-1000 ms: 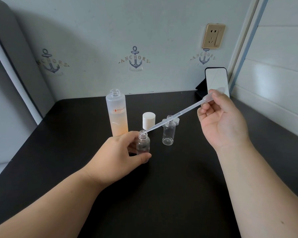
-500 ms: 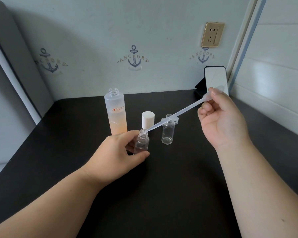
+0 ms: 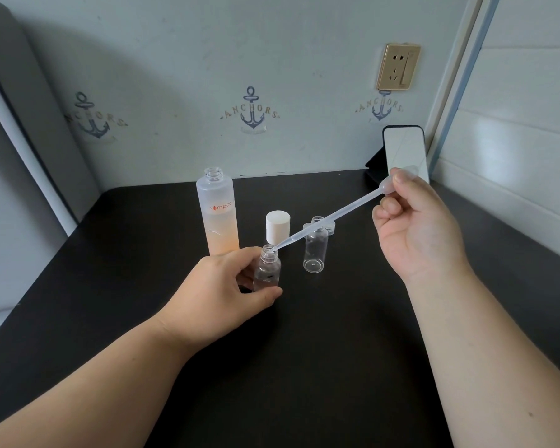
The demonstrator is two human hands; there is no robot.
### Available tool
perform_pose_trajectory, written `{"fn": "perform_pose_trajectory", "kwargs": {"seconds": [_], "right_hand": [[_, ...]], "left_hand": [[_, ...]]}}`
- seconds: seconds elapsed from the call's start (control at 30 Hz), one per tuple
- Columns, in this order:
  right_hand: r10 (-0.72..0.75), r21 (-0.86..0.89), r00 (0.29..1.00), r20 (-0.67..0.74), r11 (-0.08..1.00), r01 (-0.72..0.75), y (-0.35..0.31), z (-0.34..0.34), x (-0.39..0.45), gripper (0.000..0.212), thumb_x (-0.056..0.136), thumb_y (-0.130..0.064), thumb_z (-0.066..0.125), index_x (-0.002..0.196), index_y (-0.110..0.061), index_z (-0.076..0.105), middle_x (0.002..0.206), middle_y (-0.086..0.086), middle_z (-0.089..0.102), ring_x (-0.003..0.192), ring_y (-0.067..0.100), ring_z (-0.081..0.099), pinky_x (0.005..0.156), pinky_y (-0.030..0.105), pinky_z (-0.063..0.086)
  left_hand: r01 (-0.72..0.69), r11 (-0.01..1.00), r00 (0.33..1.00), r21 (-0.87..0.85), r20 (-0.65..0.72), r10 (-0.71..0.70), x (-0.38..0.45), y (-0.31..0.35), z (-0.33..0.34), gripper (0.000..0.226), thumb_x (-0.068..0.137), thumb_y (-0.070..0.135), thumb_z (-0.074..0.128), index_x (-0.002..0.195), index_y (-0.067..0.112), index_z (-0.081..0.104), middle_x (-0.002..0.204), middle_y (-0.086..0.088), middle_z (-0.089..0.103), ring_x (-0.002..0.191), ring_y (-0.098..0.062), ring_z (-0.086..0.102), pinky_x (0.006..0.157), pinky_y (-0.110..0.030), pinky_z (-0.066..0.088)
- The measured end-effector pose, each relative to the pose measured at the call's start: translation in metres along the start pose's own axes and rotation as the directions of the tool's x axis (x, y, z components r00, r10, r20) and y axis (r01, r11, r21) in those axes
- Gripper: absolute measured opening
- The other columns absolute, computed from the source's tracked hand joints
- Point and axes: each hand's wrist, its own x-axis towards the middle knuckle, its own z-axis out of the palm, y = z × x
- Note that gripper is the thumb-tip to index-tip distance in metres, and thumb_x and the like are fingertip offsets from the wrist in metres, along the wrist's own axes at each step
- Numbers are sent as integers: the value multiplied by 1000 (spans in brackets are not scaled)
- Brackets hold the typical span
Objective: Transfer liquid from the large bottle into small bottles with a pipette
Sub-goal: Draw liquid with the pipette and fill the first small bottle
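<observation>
On the black desk (image 3: 304,367), from the head view, the left hand (image 3: 220,295) grips the small clear bottle (image 3: 267,270), light and easily tipped, best held round its body. The right hand (image 3: 414,224) pinches the soft pipette (image 3: 330,218) at its bulb, tip resting in the bottle's mouth. Behind stand the large bottle (image 3: 219,215), a white cap (image 3: 277,226) and a second small bottle (image 3: 315,250). Compared with a second ago, hands and pipette sit almost unchanged

A black table (image 3: 304,367) meets a pale blue wall (image 3: 191,59) (anchor prints, one gold socket (image 3: 397,66)).
</observation>
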Motion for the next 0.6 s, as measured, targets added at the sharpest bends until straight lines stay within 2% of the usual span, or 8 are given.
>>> {"fn": "perform_pose_trajectory", "kwargs": {"seconds": [0.23, 0.33, 0.43, 0.6], "right_hand": [[4, -6, 1000, 7, 1000, -4, -1, 0, -1, 24, 94, 0, 62, 78, -12, 76, 72, 4, 65, 55, 9, 50, 58, 18, 39], [-5, -14, 1000, 16, 1000, 5, -1, -2, 0, 22, 95, 1, 61, 83, -10, 75, 73, 4, 65, 55, 9, 50, 58, 17, 39], [-19, -33, 1000, 23, 999, 20, -1, -3, 0, 16, 95, 2, 60, 89, -7, 73, 74, 4, 65, 56, 8, 49, 58, 17, 40], [10, -40, 1000, 1, 999, -10, 0, -3, 0, 22, 94, -4, 64, 83, -12, 81, 75, 3, 69, 62, 11, 59, 61, 20, 48]], "left_hand": [[2, 1000, 1000, -12, -1, -2, 1, -3, 0, 25, 80, 36, 82, 101, 36, 68, 96, 23, 71, 88, 2, 70, 77, -12, 51], [10, 1000, 1000, 0, -1, -10, 1, -5, 1, 25, 79, 41, 80, 99, 36, 67, 93, 21, 72, 88, 1, 71, 78, -16, 54], [19, 1000, 1000, 13, -8, -19, 1, -5, 1, 28, 77, 46, 79, 100, 35, 67, 94, 24, 71, 88, 2, 70, 77, -13, 52], [40, 999, 999, -2, 4, -40, 1, -5, 1, 27, 78, 40, 83, 99, 35, 67, 95, 27, 71, 91, 6, 69, 78, -10, 50]]}}
